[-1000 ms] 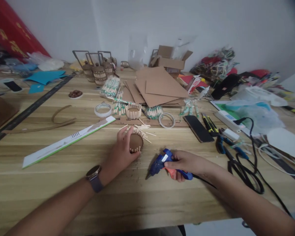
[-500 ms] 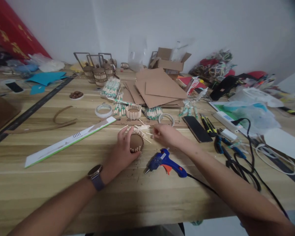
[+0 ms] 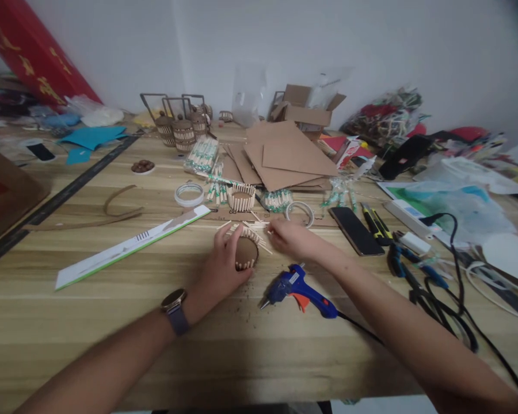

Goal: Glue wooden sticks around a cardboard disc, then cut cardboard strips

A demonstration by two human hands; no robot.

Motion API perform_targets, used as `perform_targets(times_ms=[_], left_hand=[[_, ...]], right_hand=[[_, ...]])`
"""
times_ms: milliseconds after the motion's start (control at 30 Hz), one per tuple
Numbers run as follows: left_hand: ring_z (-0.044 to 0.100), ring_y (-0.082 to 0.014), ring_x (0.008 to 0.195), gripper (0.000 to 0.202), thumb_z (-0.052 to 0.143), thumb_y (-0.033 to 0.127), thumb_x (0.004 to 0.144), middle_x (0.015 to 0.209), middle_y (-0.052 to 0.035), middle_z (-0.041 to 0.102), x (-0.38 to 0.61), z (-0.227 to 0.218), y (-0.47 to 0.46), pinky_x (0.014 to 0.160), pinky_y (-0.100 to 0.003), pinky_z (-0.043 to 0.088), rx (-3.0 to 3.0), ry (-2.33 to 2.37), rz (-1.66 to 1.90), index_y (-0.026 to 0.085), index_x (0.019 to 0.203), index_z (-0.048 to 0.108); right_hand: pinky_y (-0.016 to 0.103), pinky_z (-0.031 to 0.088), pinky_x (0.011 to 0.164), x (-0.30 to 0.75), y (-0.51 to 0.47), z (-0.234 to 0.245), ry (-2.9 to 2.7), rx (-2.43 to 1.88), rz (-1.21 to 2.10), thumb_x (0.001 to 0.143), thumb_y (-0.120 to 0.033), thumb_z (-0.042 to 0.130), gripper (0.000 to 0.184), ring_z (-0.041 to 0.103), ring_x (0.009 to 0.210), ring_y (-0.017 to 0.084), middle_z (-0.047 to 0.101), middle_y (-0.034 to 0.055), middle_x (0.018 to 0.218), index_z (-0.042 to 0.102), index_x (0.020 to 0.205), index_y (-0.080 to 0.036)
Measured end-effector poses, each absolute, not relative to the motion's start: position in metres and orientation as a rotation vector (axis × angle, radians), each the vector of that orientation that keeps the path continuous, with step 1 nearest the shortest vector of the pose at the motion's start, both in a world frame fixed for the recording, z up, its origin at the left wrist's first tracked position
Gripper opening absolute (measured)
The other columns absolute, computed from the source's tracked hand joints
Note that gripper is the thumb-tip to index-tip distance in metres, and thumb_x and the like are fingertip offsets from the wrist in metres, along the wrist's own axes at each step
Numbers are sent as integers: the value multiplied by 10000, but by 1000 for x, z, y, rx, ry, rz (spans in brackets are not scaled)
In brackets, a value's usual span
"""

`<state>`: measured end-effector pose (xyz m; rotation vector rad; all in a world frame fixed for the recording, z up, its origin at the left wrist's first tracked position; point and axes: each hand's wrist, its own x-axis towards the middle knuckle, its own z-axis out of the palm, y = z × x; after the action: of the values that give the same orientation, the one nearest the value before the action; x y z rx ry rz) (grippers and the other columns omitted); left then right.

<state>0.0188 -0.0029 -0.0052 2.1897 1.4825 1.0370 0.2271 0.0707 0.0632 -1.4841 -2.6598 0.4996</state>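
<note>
My left hand (image 3: 228,259) curls round the left side of a small round cardboard basket (image 3: 247,252), thumb at its front rim. Short pale wooden sticks stand around the basket's edge. My right hand (image 3: 287,236) is just right of the basket, thumb and fingertips pinched together on a thin wooden stick, mostly hidden by the fingers. Loose wooden sticks (image 3: 259,223) lie between the hands and behind the basket. Nearer me, a blue glue gun (image 3: 300,287) lies on its side, its nozzle pointing left. A second stick-walled ring (image 3: 242,198) stands farther back.
Rolls of tape (image 3: 189,194), bundled sticks (image 3: 202,154) and cardboard sheets (image 3: 289,152) lie behind. A white strip (image 3: 132,247) is at left. To the right are a phone (image 3: 356,231), yellow cutters (image 3: 375,224), pliers (image 3: 397,261) and black cables. Finished lidded baskets (image 3: 183,135) stand at the back.
The view has swung slightly left, so everything sits farther right. My right hand has shifted a little toward the loose sticks; my left hand keeps its hold on the basket.
</note>
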Motion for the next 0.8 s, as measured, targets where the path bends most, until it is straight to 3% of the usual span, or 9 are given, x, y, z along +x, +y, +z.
perform_targets(times_ms=[167, 267, 500, 800], left_hand=[[320, -367, 1446, 992, 796, 122, 681, 1504, -189, 280, 19, -6, -3, 1160, -559, 355, 2191, 1483, 1041, 237, 1492, 237], [329, -373, 1440, 1014, 809, 123, 661, 1504, -188, 284, 19, -6, -3, 1148, -572, 367, 2185, 1477, 1042, 246, 1490, 237], [364, -378, 1418, 1023, 816, 150, 658, 1507, -181, 275, 19, -5, -3, 1120, -590, 396, 2170, 1481, 1023, 268, 1489, 232], [352, -385, 1424, 990, 780, 140, 671, 1499, -196, 273, 18, -5, -2, 1132, -586, 381, 2170, 1460, 1030, 238, 1492, 235]], right_hand=[[225, 395, 627, 237, 45, 81, -2521, -1309, 814, 930, -204, 490, 105, 514, 661, 135, 597, 1, 763, 589, 918, -172], [224, 379, 607, 230, 32, 79, -2405, -1158, 1051, 907, -242, 536, 89, 478, 628, 125, 538, -33, 704, 590, 866, -185], [235, 372, 648, 215, 27, 72, -2516, -1185, 879, 840, -82, 551, 136, 530, 673, 137, 633, 5, 766, 641, 878, -175], [233, 360, 636, 207, 30, 66, -2613, -1216, 807, 828, -47, 562, 162, 538, 674, 143, 649, 16, 767, 664, 877, -163]])
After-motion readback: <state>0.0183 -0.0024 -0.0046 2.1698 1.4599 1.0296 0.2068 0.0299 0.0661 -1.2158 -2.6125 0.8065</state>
